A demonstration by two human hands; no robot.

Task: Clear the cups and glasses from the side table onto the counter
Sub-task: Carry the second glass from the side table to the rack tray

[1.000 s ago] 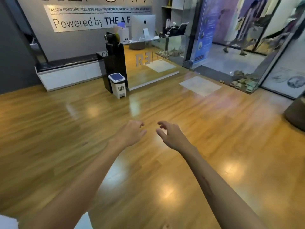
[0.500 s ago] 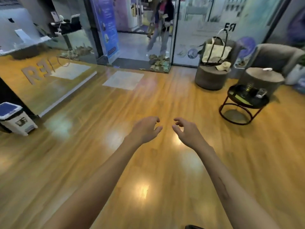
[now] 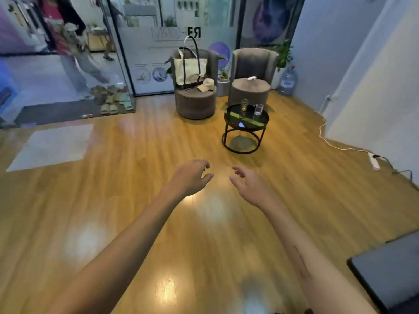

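Standing on the round bench (image 3: 246, 123), two glasses (image 3: 244, 104) (image 3: 258, 109) lie well beyond the left hand (image 3: 191, 177) and right hand (image 3: 250, 185), both loosely spread, holding nothing.

There is one view only, from a wide-angle camera worn on the person's head, looking forward and down across the wooden floor (image 3: 118, 200). Both bare forearms reach in from the bottom edge toward mid-frame, close to the lens. The side table (image 3: 246, 123) sits well off, right of centre in the upper half, and the walls bend at the edges.
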